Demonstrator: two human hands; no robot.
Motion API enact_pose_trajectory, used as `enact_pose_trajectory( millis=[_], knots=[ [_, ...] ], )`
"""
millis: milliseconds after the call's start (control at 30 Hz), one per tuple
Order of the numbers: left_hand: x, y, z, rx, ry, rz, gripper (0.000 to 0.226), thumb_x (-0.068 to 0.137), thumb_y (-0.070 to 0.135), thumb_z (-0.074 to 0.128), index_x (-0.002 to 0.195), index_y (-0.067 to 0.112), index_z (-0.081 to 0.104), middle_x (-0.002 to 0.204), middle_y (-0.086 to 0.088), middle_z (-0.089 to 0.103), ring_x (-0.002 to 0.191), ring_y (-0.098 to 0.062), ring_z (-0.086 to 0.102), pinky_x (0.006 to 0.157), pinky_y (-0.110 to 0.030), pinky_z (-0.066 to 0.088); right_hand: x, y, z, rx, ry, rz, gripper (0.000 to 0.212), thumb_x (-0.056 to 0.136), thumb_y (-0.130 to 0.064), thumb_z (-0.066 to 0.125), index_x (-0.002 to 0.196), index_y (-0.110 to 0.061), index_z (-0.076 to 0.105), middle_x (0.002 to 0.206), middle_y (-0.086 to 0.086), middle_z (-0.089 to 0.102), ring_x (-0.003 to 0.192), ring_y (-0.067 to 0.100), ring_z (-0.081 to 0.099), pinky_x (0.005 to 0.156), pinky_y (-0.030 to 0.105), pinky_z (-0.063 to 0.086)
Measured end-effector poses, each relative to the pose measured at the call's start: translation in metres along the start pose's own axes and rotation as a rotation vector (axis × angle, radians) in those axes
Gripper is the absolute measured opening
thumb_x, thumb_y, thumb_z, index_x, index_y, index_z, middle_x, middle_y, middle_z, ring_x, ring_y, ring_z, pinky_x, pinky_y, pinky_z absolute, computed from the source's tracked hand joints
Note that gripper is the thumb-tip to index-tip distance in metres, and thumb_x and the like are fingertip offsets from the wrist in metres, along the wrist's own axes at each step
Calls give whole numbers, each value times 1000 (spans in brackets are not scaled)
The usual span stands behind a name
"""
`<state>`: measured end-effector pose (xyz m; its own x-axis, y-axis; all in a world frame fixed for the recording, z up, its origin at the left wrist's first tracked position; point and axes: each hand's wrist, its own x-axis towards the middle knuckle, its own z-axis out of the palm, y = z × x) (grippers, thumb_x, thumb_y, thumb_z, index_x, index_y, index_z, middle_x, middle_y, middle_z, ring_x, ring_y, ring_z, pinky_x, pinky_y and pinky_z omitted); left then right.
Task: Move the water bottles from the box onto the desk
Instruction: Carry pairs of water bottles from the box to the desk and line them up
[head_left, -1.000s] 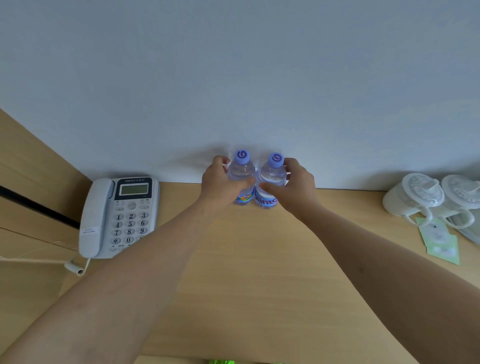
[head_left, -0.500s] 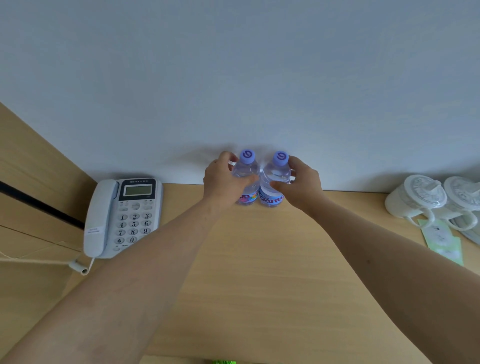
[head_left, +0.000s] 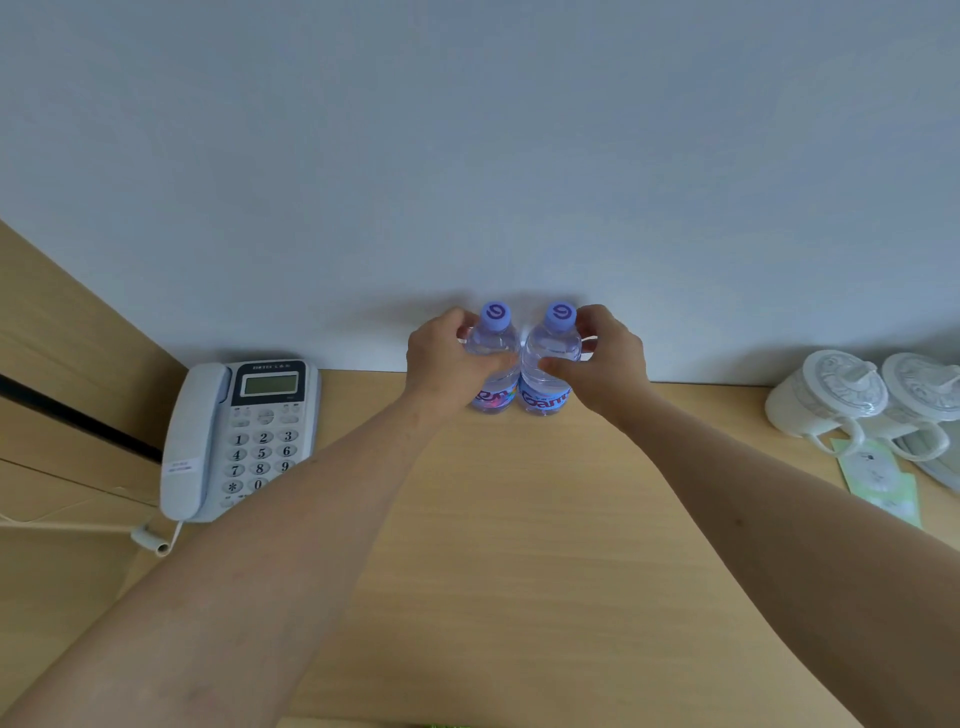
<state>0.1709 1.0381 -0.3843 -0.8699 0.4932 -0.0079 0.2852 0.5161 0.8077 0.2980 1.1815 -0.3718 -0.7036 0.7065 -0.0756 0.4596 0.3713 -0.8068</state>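
Note:
Two clear water bottles with purple caps stand upright side by side, touching, at the back of the wooden desk (head_left: 519, 545) against the white wall. My left hand (head_left: 447, 364) is wrapped around the left bottle (head_left: 493, 343). My right hand (head_left: 602, 364) is wrapped around the right bottle (head_left: 553, 348). Both bottles rest with their bases on the desk. The box is out of view.
A grey desk phone (head_left: 239, 436) with its cord lies at the left of the desk, beside a wooden side panel. Two white lidded cups (head_left: 831, 400) and green paper packets (head_left: 883, 478) sit at the right edge.
Both hands pushed the two bottles a little farther back toward the wall and set them upright; my fingers have loosened slightly around them.

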Motion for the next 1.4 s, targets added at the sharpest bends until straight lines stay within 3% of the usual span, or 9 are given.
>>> enact_pose_trajectory(
  millis=[100,233,467,633,800,933,1100,1233,1400],
  knots=[
    [1,2,5,26,18,-16,50,61,42,92,93,18,62,99,1,68,88,-21,63,75,-33,51,-2,0,-7,27,-21,-12,47,75,-11,82,116,-14,62,114,3,69,103,24,65,89,41,55],
    [2,6,8,33,-10,-27,53,60,45,92,89,23,54,102,0,64,87,-19,59,64,-21,40,-3,0,-9,37,-20,-1,48,75,-11,82,119,-13,62,116,3,69,103,24,66,92,43,55],
    [3,9,-2,-22,-45,19,39,67,37,90,98,25,70,94,12,69,84,-10,63,71,-21,45,-3,-1,-7,-3,-17,-3,50,76,-13,79,122,-15,61,118,3,68,103,24,65,93,43,53],
    [4,13,-1,84,38,-22,51,61,51,91,89,19,62,92,3,66,83,-18,60,67,-27,39,-4,-3,-6,7,-21,-17,50,75,-14,81,121,-13,62,117,4,68,102,23,65,91,40,54],
    [9,17,0,109,-34,-22,59,61,51,91,92,19,54,98,2,60,88,-19,56,65,-26,36,-4,-2,-8,31,-18,-6,49,76,-12,80,121,-14,62,118,4,68,101,23,66,91,40,55],
    [11,14,-6,47,-102,-47,52,63,40,93,94,18,57,100,6,60,95,-19,60,67,-20,41,-4,0,-9,55,-30,7,49,77,-7,79,122,-13,61,120,3,67,106,24,65,92,42,55],
    [8,14,-4,38,-38,-47,51,62,40,93,90,11,61,93,-1,66,83,-18,61,62,-20,43,-3,-1,-10,87,-45,27,49,79,-3,75,124,-15,62,120,2,68,108,24,65,95,44,54],
    [6,15,0,50,-12,-42,49,65,43,92,81,17,53,82,8,58,74,-13,53,56,-17,36,-3,-1,-12,61,-56,19,50,77,-7,78,124,-16,62,119,1,68,107,22,65,94,42,55],
    [6,17,0,67,-26,-42,60,64,47,91,104,15,59,98,2,62,87,-17,59,66,-23,39,-3,0,-11,47,-49,21,51,78,-7,78,125,-16,61,119,3,69,107,23,65,94,45,54]
  ],
)
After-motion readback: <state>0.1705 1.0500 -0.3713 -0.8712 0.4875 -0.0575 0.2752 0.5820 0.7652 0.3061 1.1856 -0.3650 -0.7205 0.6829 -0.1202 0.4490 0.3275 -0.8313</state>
